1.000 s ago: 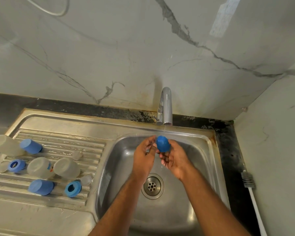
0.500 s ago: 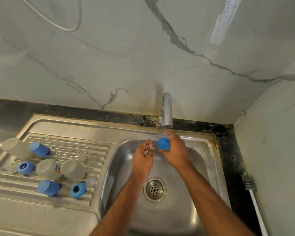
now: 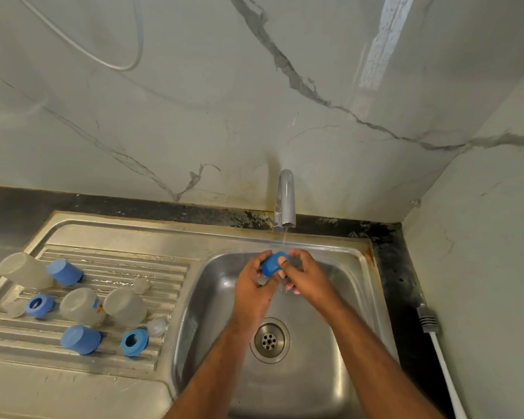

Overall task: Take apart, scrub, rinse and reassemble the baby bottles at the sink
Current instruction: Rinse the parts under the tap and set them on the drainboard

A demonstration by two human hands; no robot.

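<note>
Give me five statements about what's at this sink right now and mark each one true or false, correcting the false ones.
1. Both hands hold a blue cap over the basin. True: the left hand and the right hand both grip it.
2. The tap is shut off. False: a thin stream of water runs from it down toward the cap.
3. The clear bottle bodies lie on the draining board. True: for example one clear bottle rests at its far left.
4. The bottle brush lies in the basin. False: it rests on the dark counter right of the sink.
5. A plug covers the drain. False: the strainer holes are open.
</note>
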